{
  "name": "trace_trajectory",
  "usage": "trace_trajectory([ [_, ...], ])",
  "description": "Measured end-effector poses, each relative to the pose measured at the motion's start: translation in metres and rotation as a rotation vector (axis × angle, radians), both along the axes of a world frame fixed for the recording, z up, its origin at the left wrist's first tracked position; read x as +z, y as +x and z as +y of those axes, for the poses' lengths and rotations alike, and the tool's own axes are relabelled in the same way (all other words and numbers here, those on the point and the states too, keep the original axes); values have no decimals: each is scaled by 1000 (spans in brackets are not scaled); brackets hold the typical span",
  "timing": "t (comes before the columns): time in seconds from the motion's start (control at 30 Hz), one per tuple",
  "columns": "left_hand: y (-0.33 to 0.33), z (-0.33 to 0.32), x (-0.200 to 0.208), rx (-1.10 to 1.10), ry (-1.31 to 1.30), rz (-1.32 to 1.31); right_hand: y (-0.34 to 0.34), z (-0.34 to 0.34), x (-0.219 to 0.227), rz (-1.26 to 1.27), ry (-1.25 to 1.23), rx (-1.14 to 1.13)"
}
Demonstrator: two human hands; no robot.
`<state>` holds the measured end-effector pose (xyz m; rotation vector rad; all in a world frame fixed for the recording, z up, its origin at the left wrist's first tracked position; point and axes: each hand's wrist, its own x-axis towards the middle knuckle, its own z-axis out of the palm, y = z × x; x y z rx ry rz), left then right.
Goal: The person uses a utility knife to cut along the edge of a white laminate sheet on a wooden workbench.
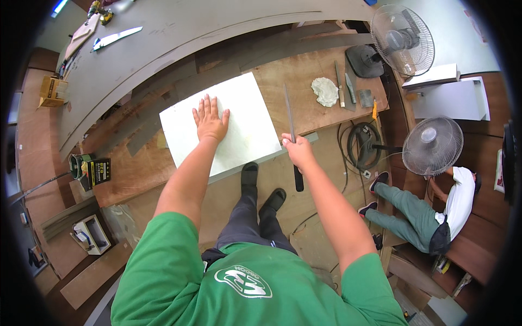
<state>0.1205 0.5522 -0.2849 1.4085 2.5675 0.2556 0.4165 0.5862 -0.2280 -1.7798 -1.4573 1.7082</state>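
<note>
A white rectangular board (247, 117) lies on the wooden workbench, its near edge reaching out past the bench's front. My left hand (211, 122) rests flat on it, fingers stretched and slightly spread. At the board's right edge, my right hand (298, 151) is closed around a long, narrow metal file (289, 111). The blade points away from me over the bench, and the black handle hangs below my fist. Whether the file touches the board's edge I cannot tell.
On the bench (272, 70) to the right lie a crumpled white cloth (325, 92) and several hand tools. Two fans (402, 41) stand at the right, near a crouching or seated person (435, 212). Large grey panels (179, 27) span the back, with a handsaw (117, 38) on top.
</note>
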Motion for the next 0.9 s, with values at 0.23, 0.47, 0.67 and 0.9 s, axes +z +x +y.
trace_trajectory([
  [0.23, -1, 21, 0, -29, -59, 39, -55, 44, -41, -116, 20, -82],
  [0.47, -22, 32, 1, -41, -74, 46, -73, 46, -41, -12, -113, -132],
  [0.67, 0, 8, 1, -62, -36, 21, -48, 29, -52, -27, -122, -96],
  [0.9, -1, 3, 0, -45, -47, 19, -47, 24, -53, -55, -97, -69],
])
